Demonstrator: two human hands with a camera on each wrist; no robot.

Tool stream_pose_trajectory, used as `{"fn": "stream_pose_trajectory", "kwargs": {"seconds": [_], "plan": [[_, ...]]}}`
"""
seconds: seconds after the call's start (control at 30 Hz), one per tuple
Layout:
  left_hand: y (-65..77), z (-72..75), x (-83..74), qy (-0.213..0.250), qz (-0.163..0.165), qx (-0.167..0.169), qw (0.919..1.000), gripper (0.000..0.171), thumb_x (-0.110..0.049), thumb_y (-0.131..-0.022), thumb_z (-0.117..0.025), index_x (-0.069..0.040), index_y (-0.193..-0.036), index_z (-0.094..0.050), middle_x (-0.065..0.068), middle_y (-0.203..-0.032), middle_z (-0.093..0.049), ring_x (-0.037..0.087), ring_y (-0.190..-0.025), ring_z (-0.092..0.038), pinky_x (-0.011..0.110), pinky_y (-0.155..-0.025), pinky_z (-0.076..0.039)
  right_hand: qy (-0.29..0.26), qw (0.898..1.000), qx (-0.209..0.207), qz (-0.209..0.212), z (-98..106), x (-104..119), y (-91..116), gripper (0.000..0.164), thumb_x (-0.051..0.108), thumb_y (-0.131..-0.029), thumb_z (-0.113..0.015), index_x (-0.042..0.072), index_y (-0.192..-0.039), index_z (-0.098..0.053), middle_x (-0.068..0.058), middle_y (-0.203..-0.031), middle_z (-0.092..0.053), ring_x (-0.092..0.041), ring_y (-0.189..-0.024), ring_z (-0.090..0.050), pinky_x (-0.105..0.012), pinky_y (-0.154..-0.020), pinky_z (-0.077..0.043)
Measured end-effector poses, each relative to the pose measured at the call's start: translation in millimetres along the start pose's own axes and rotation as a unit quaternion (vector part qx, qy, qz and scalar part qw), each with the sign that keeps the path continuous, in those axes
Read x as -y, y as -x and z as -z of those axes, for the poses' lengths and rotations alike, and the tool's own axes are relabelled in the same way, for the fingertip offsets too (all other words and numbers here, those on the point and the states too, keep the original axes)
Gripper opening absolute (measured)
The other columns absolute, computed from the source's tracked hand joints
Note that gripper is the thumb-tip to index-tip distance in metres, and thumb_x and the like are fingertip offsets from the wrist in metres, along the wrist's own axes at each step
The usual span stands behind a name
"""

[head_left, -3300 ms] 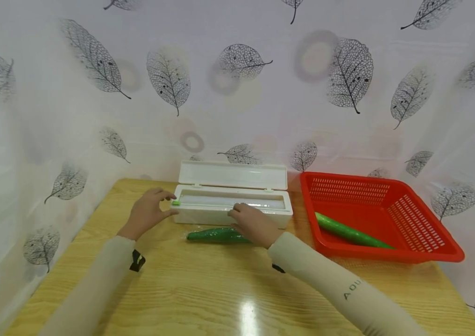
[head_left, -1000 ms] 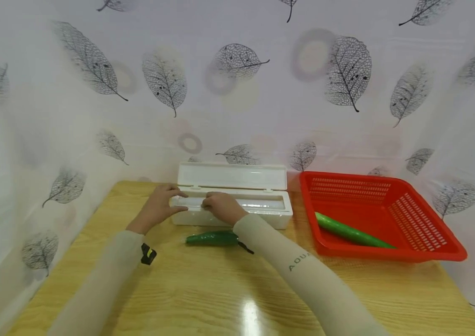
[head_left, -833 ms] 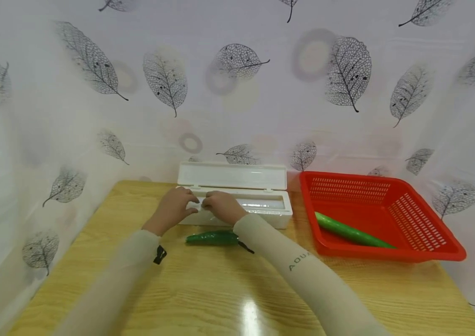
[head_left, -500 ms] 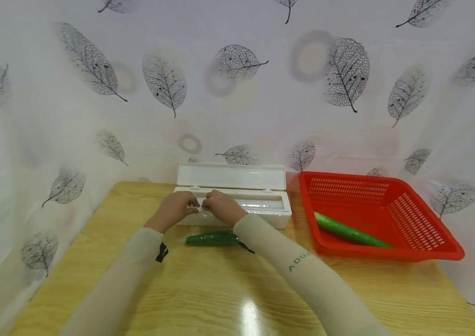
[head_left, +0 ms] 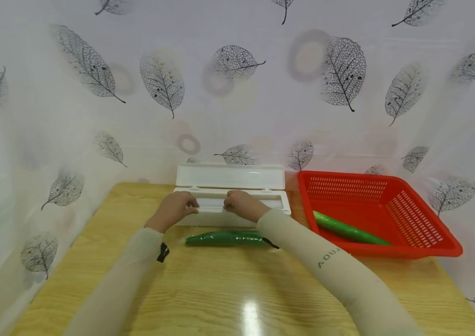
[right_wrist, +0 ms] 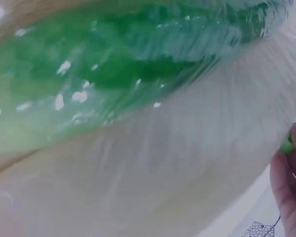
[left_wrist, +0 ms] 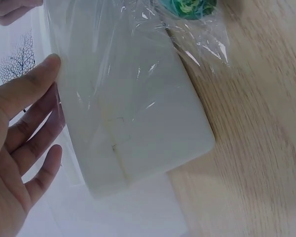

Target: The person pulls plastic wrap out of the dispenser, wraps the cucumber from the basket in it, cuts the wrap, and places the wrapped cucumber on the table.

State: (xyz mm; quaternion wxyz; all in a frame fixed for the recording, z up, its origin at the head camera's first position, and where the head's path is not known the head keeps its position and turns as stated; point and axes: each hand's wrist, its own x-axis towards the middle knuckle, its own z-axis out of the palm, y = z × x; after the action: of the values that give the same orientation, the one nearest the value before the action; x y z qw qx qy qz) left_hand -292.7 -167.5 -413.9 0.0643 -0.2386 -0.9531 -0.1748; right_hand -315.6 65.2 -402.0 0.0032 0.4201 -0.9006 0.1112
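Note:
A white cling film dispenser [head_left: 216, 218] stands at the back of the table with its lid [head_left: 229, 177] raised. My left hand [head_left: 174, 208] holds the dispenser's front top edge left of its middle, the thumb in front and the other fingers over the top. My right hand [head_left: 243, 205] is on the same edge further right; in the right wrist view it pinches the small green slide cutter [right_wrist: 287, 146]. Clear film [left_wrist: 113, 29] hangs down the dispenser's front. Close before it lies a green cucumber [head_left: 224, 238] under film, its right end partly hidden by the right sleeve.
To the right stands a red plastic basket [head_left: 380, 254] with slotted walls, and a second green cucumber [head_left: 350, 228] leans inside it. The wooden table [head_left: 203, 289] reaches back to a leaf-patterned curtain [head_left: 237, 112] just behind the dispenser.
My left hand has moved right from the dispenser's left end and come onto its edge. My right hand went left along the dispenser, then slid partway back right.

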Motion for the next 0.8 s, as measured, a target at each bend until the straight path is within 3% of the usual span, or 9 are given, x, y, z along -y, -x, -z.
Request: {"fn": "stream_pose_trajectory", "kwargs": {"seconds": [0.2,0.43,0.63,0.8], "plan": [[-3.7,-2.9,-6.3,0.002,0.003,0.012,0.9999,0.012,-0.021,-0.08,-0.073,-0.012,-0.087,-0.072,0.002,-0.086,-0.071,0.017,-0.079,-0.064,0.034,-0.074,-0.055,-0.016,1.0,0.026,-0.003,12,-7,7,0.009,0.008,-0.085,-0.067,0.005,-0.091,-0.074,-0.007,-0.086,-0.071,-0.016,-0.079,-0.065,-0.023,-0.072,-0.054],[-4.0,-2.7,-6.2,-0.008,0.003,0.01,0.9999,0.013,-0.021,-0.079,-0.073,-0.012,-0.087,-0.072,0.001,-0.086,-0.071,0.017,-0.079,-0.064,0.033,-0.074,-0.055,-0.041,0.995,0.085,-0.031,24,-26,12,0.007,0.011,-0.085,-0.069,0.01,-0.088,-0.074,-0.003,-0.084,-0.072,-0.011,-0.074,-0.064,-0.021,-0.068,-0.053],[-0.6,-0.3,-2.3,-0.013,0.012,0.004,0.9998,0.012,-0.022,-0.078,-0.074,-0.012,-0.085,-0.072,0.001,-0.085,-0.072,0.017,-0.078,-0.064,0.034,-0.074,-0.055,-0.043,0.992,0.109,-0.035,38,-49,31,0.01,0.004,-0.081,-0.069,0.011,-0.075,-0.072,0.001,-0.072,-0.069,-0.006,-0.063,-0.054,-0.019,-0.061,-0.049],[1.3,1.0,-0.8,-0.008,0.008,0.0,0.9999,0.012,-0.021,-0.078,-0.074,-0.012,-0.085,-0.072,0.001,-0.085,-0.072,0.017,-0.078,-0.065,0.035,-0.074,-0.055,-0.053,0.991,0.119,-0.036,49,-56,47,0.007,0.002,-0.078,-0.071,0.008,-0.075,-0.072,-0.001,-0.072,-0.069,-0.007,-0.063,-0.054,-0.02,-0.061,-0.05]]}}
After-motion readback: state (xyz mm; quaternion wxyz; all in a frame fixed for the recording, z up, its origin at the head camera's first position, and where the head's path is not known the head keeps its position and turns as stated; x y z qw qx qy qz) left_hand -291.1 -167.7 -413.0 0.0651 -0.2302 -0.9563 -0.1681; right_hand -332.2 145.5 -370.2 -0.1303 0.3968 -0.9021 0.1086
